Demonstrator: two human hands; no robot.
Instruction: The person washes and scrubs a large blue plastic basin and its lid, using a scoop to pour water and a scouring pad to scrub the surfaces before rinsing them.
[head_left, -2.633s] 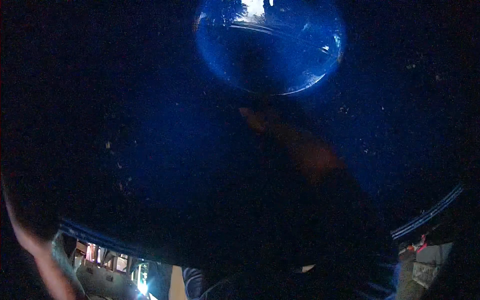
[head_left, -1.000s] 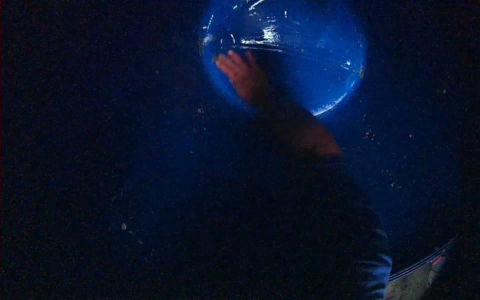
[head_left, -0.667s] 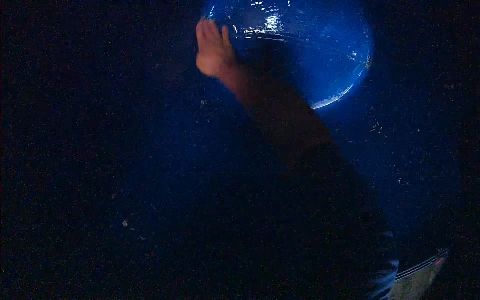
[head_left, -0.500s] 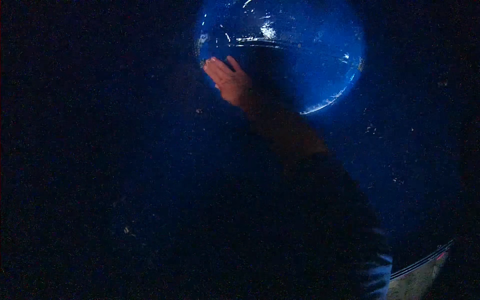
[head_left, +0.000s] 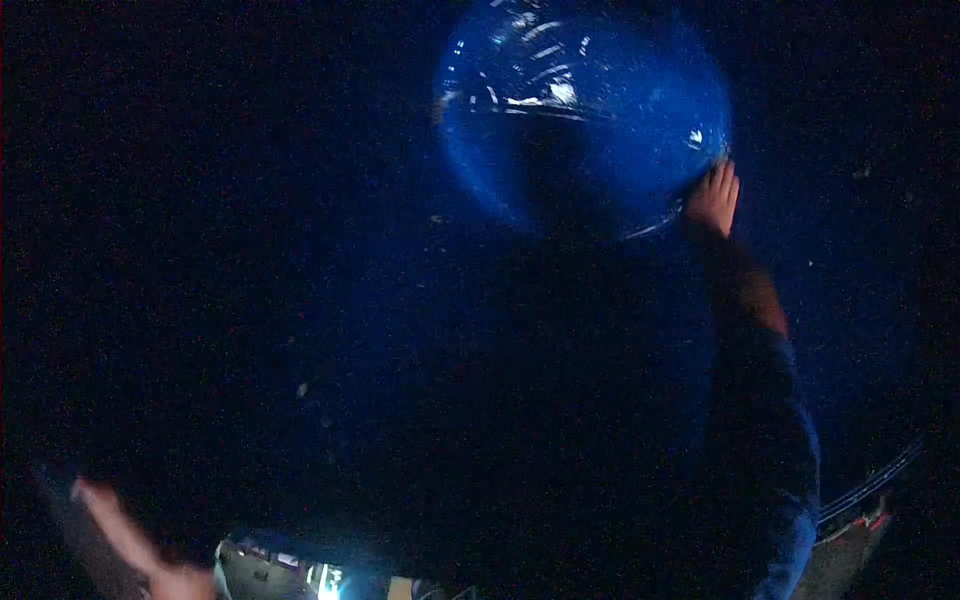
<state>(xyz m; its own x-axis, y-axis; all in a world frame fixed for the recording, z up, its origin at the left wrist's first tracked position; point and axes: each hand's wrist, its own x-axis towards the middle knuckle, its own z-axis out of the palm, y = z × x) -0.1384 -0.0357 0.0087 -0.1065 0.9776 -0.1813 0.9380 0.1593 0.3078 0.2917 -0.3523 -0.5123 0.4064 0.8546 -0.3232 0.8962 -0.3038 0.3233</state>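
A large blue container, seemingly a drum, surrounds my reach; its round, glossy bottom [head_left: 630, 80] shines under a light at the top. My right hand [head_left: 716, 200] lies at the right edge of that lit disc, fingers stretched out and pointing up. Nothing shows in its grasp, though what lies under the fingers is hidden. A dark sleeve covers most of the right arm. Down at the lower left, my left hand [head_left: 165, 572] comes partly into view, near the container's near side. It is blurred and cut off, so its grip is unclear.
Dark blue walls [head_left: 850, 330] curve around, with a few pale flecks on them. A ridged rim [head_left: 875, 482] runs along the lower right, with grey-brown ground [head_left: 845, 555] beyond. A bright light [head_left: 328, 582] and blurred objects appear at the bottom edge.
My right hand has moved from the left edge of the lit bottom to its right edge. My left hand has come into view at the lower left, and the view has shifted slightly.
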